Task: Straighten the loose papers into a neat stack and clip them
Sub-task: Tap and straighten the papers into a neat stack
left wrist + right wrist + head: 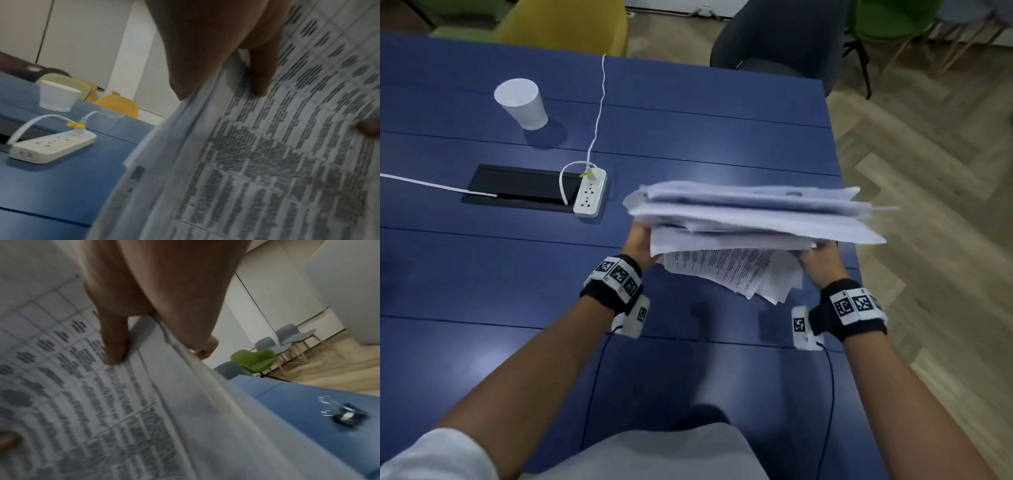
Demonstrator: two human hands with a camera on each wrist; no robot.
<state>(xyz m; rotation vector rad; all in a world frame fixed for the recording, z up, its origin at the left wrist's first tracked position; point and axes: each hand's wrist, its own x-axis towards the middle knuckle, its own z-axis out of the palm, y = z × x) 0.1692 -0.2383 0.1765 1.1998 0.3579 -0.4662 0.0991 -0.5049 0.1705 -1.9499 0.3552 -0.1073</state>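
Black wristbands (613,284) with white coded tags, white camera boxes (635,317) (thin dark cables trailing), pale sleeve (431,455).

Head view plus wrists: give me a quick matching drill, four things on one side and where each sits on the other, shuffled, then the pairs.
Things:
1. paper cup
2. power strip
3. paper stack
4. binder clip

Places:
A. held above the table in both hands
B. standing at the table's far left
C. lying on the table beyond the right hand, seen only in the right wrist view
D. beside the black cable hatch

Pairs: 1-B, 2-D, 3-A, 4-C
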